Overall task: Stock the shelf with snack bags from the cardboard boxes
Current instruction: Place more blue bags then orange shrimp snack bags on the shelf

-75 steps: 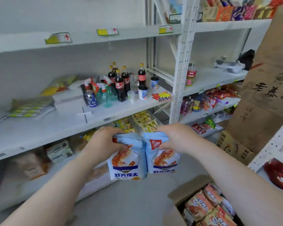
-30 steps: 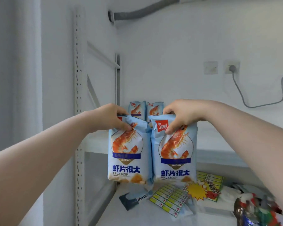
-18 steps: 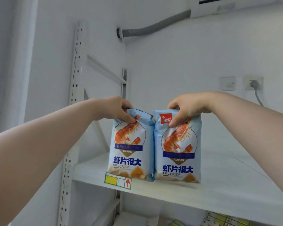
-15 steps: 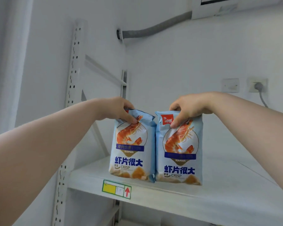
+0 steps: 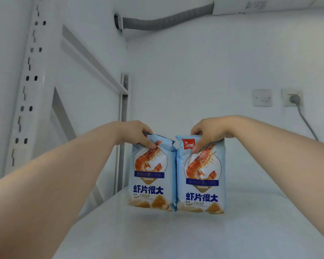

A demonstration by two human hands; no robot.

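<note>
Two light blue shrimp crisp bags stand upright side by side over the white top shelf. My left hand pinches the top edge of the left snack bag. The right snack bag is gripped at its top by my right hand. Both bags have their bottoms at or just above the shelf surface, touching each other along one side. The cardboard boxes are out of view.
A white perforated shelf upright with a diagonal brace stands at the left. Behind the shelf is a white wall with a grey hose, a switch plate and a plugged socket with a grey cable running down.
Both hands carried the two bags up from waist height to the top shelf and further in over it. My view has tilted up, so the lower shelves and the box have dropped out of sight.
</note>
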